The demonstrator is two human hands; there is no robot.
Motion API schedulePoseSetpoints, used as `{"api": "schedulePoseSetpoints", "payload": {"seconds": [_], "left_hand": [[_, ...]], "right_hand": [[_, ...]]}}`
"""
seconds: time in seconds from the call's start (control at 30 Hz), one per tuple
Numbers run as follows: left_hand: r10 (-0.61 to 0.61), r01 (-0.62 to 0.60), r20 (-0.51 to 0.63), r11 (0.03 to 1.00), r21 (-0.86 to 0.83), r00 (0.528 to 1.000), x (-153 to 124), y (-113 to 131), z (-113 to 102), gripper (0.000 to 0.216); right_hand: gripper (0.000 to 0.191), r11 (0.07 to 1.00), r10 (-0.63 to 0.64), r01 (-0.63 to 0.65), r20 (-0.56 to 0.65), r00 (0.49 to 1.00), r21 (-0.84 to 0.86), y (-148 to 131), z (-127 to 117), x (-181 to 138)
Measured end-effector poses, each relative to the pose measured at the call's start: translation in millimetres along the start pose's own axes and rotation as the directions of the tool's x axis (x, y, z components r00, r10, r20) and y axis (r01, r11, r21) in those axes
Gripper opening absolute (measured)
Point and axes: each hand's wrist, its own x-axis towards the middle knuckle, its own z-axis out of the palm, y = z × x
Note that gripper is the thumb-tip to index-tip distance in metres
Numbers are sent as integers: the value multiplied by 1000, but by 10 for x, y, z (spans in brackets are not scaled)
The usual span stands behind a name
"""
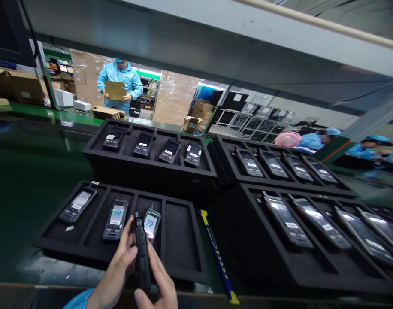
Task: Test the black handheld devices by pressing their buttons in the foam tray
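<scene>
My left hand (116, 268) and my right hand (160, 280) both grip a black handheld device (141, 253), held edge-up over the near black foam tray (180, 244). That tray has four slots. Two hold devices (78, 205) lying flat, a third device (150, 223) leans in the slot just behind the one I hold, and the rightmost slot is bare. My fingers wrap the device's sides near its lower half.
Three more black trays of devices (151, 150) (280, 165) (312, 227) sit on the green conveyor. A yellow-and-blue handled tool (217, 255) lies between the near trays. A person in blue holds cardboard (115, 90) at the back; other workers sit far right.
</scene>
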Motion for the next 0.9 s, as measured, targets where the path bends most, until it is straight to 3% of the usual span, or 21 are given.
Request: {"api": "schedulePoseSetpoints", "payload": {"seconds": [0.1, 0.27, 0.4, 0.53, 0.73, 0.9], "left_hand": [[133, -129, -75, 990, 63, 988, -15, -7, 52, 91], [317, -296, -191, 946, 132, 929, -46, 0, 206, 89], [337, -313, -179, 938, 151, 924, -70, -18, 238, 88], [305, -281, -156, 947, 157, 940, -91, -62, 191, 90], [307, -292, -110, 947, 135, 945, -120, -63, 191, 88], [298, -281, -137, 950, 133, 945, -133, -43, 202, 96]], "right_hand": [[58, 983, 156, -162, 76, 985, 81, 0, 25, -31], [54, 861, 349, -346, 62, 935, 372, -104, 133, 18], [49, 761, 440, -425, 91, 893, 491, -158, 125, 79], [45, 752, 414, -456, 198, 889, 476, -101, 62, 81], [43, 804, 339, -398, 208, 917, 441, 9, 44, 62], [44, 828, 314, -370, 197, 929, 421, 67, 13, 57]]}}
